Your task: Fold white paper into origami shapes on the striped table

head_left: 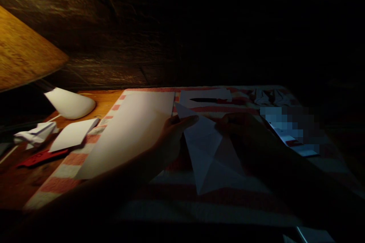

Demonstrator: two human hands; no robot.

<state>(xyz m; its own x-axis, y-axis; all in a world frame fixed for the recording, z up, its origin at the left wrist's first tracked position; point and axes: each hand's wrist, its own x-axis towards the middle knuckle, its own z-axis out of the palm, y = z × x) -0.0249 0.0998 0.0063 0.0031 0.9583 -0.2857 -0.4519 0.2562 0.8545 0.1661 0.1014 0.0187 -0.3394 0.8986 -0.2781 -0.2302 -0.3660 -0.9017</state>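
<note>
Darkness swallowed most of the room, and a lamp's lampshade point(25, 53) glowed amber against the rough wall point(85, 30). From the head view I watched two hands at work over a red-and-white striped cloth point(57, 185) spread on a wooden table point(17, 186).

Between the hands was the folded paper point(205, 133), creased into long points, one aimed away from the person and another toward them. The left hand point(176, 131) gripped its left edge, thumb laid along the upper face. The right hand point(239, 125), deep in shadow, pinched its right edge; I couldn't make out each finger.

Left of the folded paper lay a large white sheet point(134, 125), and farther left a small white sheet point(72, 134), a red object point(42, 158), a crumpled paper point(37, 133) and the lamp's white base point(68, 102). Beyond the folded paper, a dark-bladed knife point(222, 101) lay partly over another sheet point(205, 93). Two folded paper shapes point(261, 97) sat beyond it to the right.
</note>
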